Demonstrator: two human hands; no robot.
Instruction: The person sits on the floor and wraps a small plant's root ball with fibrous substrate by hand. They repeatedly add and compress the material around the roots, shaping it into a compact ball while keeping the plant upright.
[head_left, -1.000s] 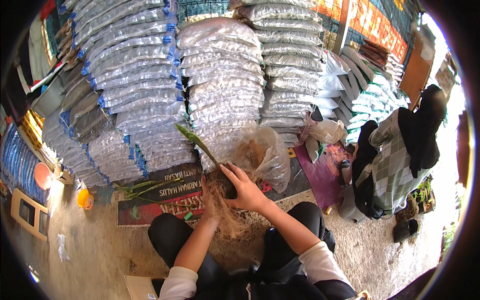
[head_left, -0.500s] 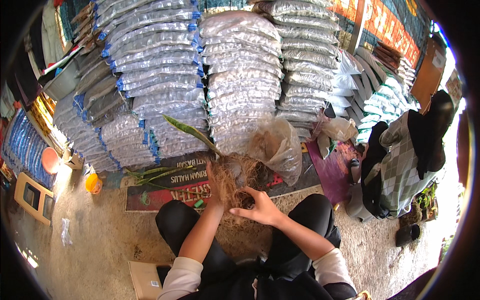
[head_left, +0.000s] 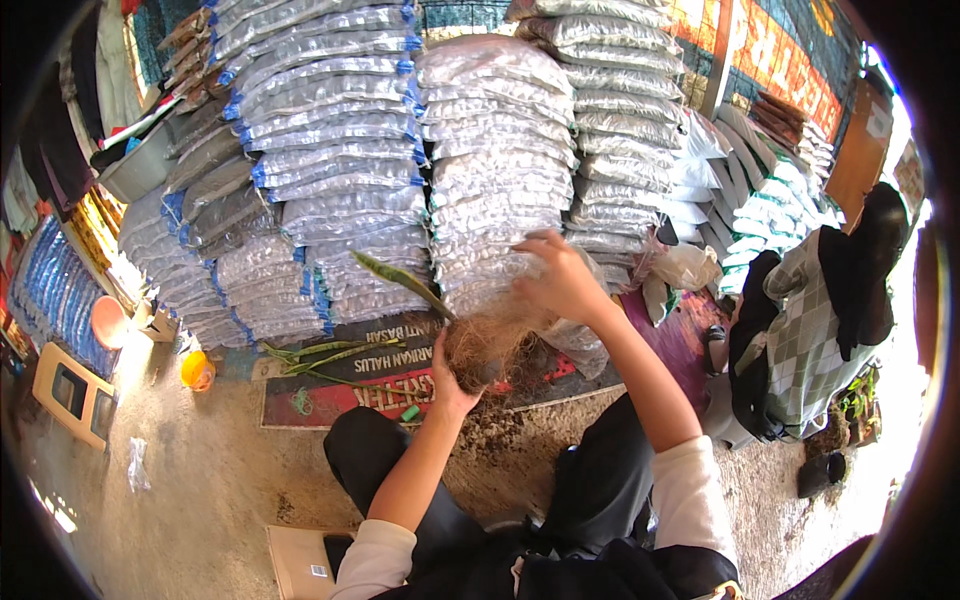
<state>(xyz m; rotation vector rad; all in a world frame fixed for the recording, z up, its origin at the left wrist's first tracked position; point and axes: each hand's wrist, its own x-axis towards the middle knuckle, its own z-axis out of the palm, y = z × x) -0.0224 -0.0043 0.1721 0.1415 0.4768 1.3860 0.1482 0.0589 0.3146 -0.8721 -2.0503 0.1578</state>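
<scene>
My left hand point(head_left: 455, 388) cups the side of a shaggy ball of brown fibre point(head_left: 475, 350) above the mat between my knees. A long green leaf with pale edges point(head_left: 400, 282) sticks out of the ball toward the upper left. My right hand point(head_left: 562, 285) is raised at the ball's upper right, its fingers bent. Loose brown strands, blurred by motion, run between this hand and the ball. Partly hidden behind my right arm is a clear plastic bag point(head_left: 580, 350). More long green leaves point(head_left: 315, 355) lie on the printed mat point(head_left: 285, 405) to the left.
Tall stacks of filled plastic sacks point(head_left: 500, 150) stand beyond the mat. A person in a checked top point(head_left: 790, 350) sits at the right, near small potted plants point(head_left: 858, 405). An orange pot point(head_left: 198, 371) and a tan stool point(head_left: 72, 395) are on the left. Brown crumbs point(head_left: 500, 440) litter the floor.
My right hand has risen from the ball's near side to its upper right, with strands trailing. My left hand has shifted lower on the ball. The whole view has moved slightly.
</scene>
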